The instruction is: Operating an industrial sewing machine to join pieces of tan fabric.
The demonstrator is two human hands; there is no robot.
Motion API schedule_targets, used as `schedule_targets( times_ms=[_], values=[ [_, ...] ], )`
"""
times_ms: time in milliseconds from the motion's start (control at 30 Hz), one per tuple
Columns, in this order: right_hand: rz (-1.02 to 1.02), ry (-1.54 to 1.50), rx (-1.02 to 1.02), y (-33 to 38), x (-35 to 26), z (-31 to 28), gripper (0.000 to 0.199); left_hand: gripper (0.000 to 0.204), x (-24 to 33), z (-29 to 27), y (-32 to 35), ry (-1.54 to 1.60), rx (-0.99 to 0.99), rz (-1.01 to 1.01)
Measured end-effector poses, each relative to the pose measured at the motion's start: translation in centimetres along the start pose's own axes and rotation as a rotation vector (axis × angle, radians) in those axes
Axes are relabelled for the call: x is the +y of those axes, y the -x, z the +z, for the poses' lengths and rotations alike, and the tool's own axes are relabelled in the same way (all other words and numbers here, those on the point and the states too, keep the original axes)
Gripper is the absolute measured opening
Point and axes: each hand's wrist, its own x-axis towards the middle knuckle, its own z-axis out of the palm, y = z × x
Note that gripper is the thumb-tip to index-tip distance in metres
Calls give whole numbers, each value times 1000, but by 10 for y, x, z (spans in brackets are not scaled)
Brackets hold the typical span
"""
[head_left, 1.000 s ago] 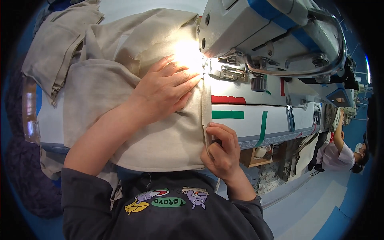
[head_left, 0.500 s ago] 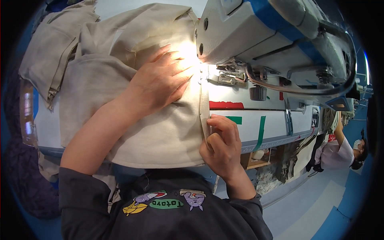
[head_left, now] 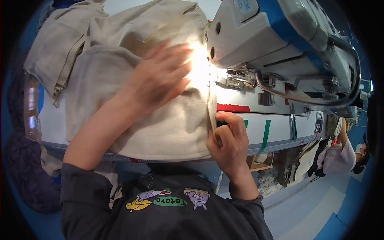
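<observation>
A beige fabric piece [head_left: 168,128] lies spread on the white sewing table [head_left: 52,120], its right edge running under the needle area of a white and blue sewing machine [head_left: 264,36]. My left hand [head_left: 160,78] lies flat on the cloth with fingers spread, just left of the brightly lit needle spot. My right hand [head_left: 228,140] pinches the folded right edge of the fabric near the table's front edge.
More beige fabric [head_left: 60,52] is heaped at the far left of the table. Red and green tape marks [head_left: 264,132] sit on the table right of the cloth. Another person [head_left: 340,154] works at lower right, beyond the blue floor.
My left hand has slid forward along the cloth toward the needle. The fabric has fed further under the machine, and my right hand has followed up along its edge.
</observation>
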Motion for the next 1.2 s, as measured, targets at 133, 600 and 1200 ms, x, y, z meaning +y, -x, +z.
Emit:
schedule_targets(
  times_ms=[133,600,1200],
  values=[
    [47,-45,79,16,12,-6,31,71,-30,-68,72,-314,401,-505],
    [-679,-270,59,33,-66,-2,26,29,-58,-137,178,1275,391,-1062],
    [-29,-831,-763,2,-63,17,26,17,46,-59,62,426,-88,-38]
  ],
)
